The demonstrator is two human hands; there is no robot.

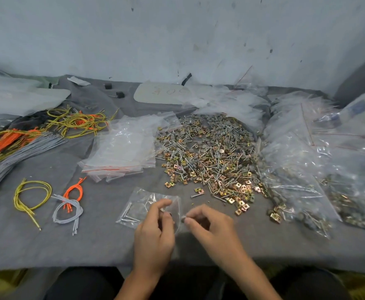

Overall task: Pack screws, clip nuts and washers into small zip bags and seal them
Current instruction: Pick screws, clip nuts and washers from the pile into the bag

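One bag [138, 207] lies half-packed on the bench [47, 245] at the front, screws [126, 213] inside, unsealed. The left hand [153, 232] holds its mouth in a narrow grip. The right hand [211, 228] pinches a small piece, likely a washer. A large pile [207, 152] and many empty bags [123, 152] are left.

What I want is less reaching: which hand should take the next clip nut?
Probably the right hand, once it drops its small grey piece: the hardware pile lies on its side; the left hand pinches the zip bag.
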